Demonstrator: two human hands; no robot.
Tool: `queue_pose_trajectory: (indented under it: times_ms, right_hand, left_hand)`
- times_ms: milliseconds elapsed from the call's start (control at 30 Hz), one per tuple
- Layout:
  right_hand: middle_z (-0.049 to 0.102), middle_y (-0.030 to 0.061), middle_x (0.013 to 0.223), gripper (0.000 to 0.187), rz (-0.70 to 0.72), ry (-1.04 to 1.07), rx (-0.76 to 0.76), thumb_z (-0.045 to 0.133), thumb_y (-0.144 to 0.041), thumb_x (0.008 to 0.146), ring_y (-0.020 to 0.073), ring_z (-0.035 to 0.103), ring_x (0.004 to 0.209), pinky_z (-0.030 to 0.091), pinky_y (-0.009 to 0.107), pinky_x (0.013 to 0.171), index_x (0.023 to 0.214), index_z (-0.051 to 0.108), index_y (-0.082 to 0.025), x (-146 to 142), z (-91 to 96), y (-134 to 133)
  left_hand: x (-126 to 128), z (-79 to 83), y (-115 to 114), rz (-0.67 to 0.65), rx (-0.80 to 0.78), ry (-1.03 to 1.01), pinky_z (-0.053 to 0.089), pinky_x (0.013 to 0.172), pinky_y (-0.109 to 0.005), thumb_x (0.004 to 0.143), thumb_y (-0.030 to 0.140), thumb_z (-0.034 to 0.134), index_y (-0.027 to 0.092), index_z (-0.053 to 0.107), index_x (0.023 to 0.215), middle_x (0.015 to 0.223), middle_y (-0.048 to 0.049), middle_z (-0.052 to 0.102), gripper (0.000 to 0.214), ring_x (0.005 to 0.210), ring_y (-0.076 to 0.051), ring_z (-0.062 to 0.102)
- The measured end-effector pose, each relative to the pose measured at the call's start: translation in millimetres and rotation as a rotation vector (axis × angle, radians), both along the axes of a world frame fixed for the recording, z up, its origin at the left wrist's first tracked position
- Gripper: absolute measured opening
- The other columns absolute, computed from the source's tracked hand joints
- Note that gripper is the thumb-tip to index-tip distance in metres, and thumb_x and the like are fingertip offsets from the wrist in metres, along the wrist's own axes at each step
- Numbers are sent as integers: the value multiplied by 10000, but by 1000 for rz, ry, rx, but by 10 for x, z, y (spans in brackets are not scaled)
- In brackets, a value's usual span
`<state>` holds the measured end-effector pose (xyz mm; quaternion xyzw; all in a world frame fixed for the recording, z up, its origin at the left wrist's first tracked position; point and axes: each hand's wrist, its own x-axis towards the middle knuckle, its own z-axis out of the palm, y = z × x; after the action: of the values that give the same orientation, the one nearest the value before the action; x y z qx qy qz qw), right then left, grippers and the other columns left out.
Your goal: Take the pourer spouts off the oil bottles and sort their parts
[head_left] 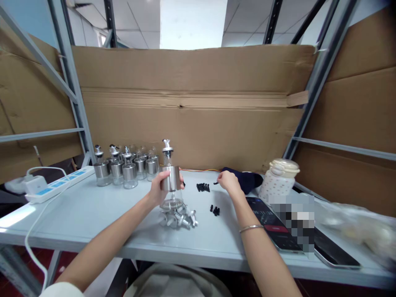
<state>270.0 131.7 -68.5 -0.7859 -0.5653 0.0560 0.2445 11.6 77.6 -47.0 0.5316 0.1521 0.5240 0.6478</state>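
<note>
My left hand [161, 185] is wrapped around a glass oil bottle [170, 178] with a metal sleeve and a silver pour spout on top. The bottle is upright, its base just behind or above a pile of loose silver pour spouts [178, 218]. A small dark bit shows by the left fingertips. To the right, my right hand [228, 181] is closed in a pinch, and a small black piece [215, 183] sticks out from its fingertips. Between the hands lie a row of small black pieces [203, 187] and a smaller black cluster [215, 210].
Several sleeved bottles [130, 170] stand at the back left, some with spouts. A white power strip [62, 183] lies at the left edge. On the right are dark blue cloth [243, 179], a dotted jar [278, 181], phones [275, 225] and plastic bags [355, 227]. Cardboard [192, 132] walls the back.
</note>
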Motion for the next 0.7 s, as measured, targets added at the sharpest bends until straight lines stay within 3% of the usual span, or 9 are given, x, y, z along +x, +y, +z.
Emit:
queue_pose_trajectory:
  times_ms: [267, 367, 700]
  right_hand:
    - [646, 185, 1087, 232, -24, -96, -211, 619, -183, 737, 297, 616, 1025, 483, 347, 798, 950, 695, -132, -63, -196, 85]
    - [649, 178, 1074, 248, -11, -116, -226, 630, -236, 746, 280, 620, 1017, 482, 328, 793, 966, 693, -142, -51, -217, 105]
    - [660, 194, 1025, 291, 6, -151, -227, 632, -112, 690, 272, 637, 977, 487, 304, 761, 973, 694, -134, -39, -271, 139]
  left_hand:
    - [11, 46, 14, 87, -9, -13, 460, 530, -286, 592, 432, 614, 112, 588, 840, 655, -43, 648, 406, 535, -197, 627]
    - [2, 36, 36, 101, -4, -7, 464, 542, -289, 605, 428, 609, 113, 586, 841, 665, -47, 647, 395, 545, -196, 628]
    - [3, 30, 26, 109, 2, 5, 460, 551, -285, 596, 447, 611, 119, 587, 808, 675, -46, 639, 391, 547, -188, 623]
